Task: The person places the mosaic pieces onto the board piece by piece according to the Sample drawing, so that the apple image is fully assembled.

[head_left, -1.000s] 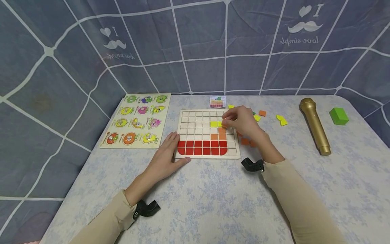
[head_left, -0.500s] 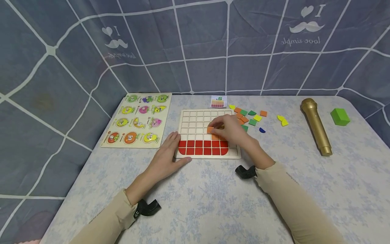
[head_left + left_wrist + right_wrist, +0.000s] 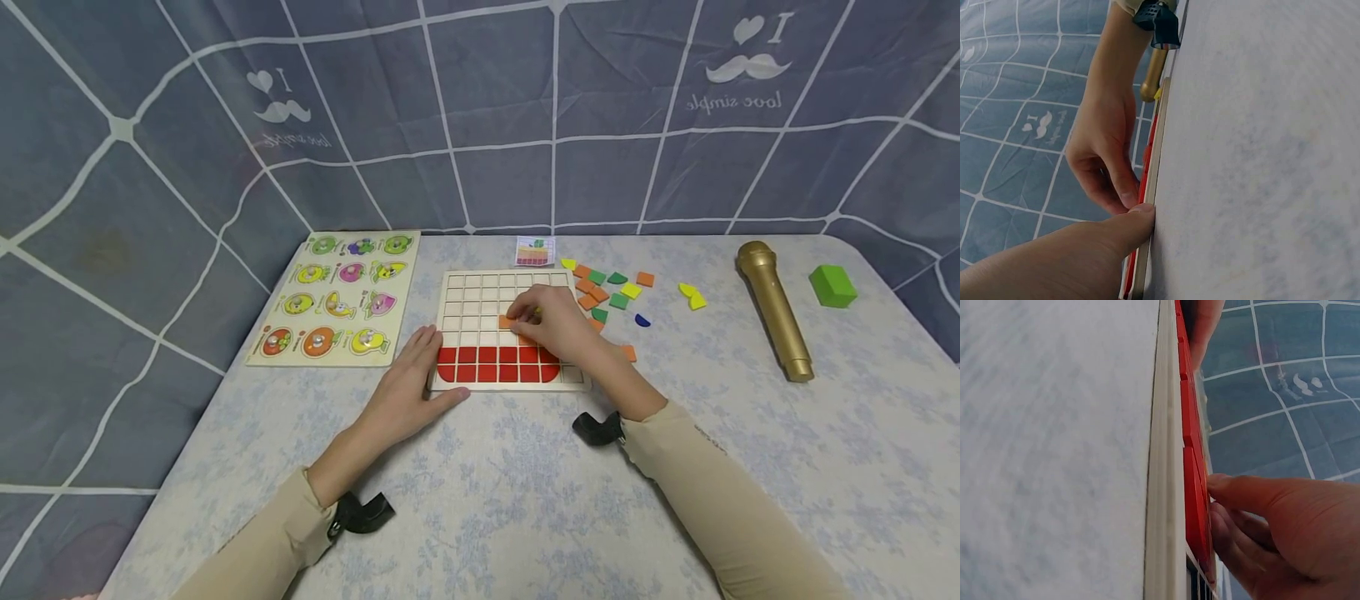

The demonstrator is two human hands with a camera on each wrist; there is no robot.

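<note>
Orange square tile (image 3: 509, 322) under fingers (image 3: 534, 317)

A table (image 3: 525, 500) with a pale flowered cloth carries a grid board (image 3: 457, 292) in the middle and a fruit puzzle (image 3: 341, 296) to its left. Right of the board lie loose coloured tiles (image 3: 618, 292), then a gold microphone (image 3: 776, 312) and a green block (image 3: 832, 286). A small card (image 3: 536, 250) lies at the far side.
</note>
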